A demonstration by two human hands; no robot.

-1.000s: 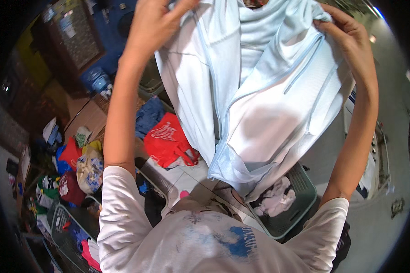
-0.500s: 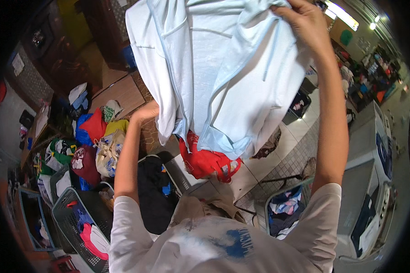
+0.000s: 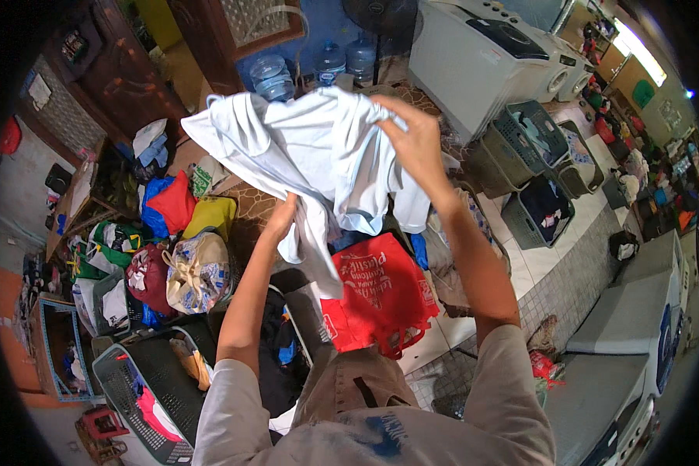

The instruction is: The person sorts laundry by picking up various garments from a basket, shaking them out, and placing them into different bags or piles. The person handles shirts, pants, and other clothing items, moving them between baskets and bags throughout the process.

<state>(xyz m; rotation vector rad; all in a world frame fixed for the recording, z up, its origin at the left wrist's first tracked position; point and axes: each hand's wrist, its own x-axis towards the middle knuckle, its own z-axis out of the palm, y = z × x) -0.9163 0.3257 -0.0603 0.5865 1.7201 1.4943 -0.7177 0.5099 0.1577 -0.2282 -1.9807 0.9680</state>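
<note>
Basket [image 3: 116, 379]: near left, stiff perforated plastic.
Red bag [image 3: 377, 291]: near centre, soft creased fabric.
Left hand [image 3: 281, 217]: nearer side, fingertips against a drooping fold; finger closure hidden, grip uncertain.
Garment [image 3: 307, 140]: held aloft, mostly beyond left hand and left of right hand [image 3: 415, 144]; long axis left–right; thin, limp, pale blue.
Right hand: thumb and fingers pinched on garment's right part.
Bottles [image 3: 330, 60]: far, rounded, translucent bluish plastic.

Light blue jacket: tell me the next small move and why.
Perhaps ease the drooping part of the light blue jacket outward with the left hand, which is close against it: the right hand pinches the upper edge, but the cloth hangs folded and bunched.
</note>
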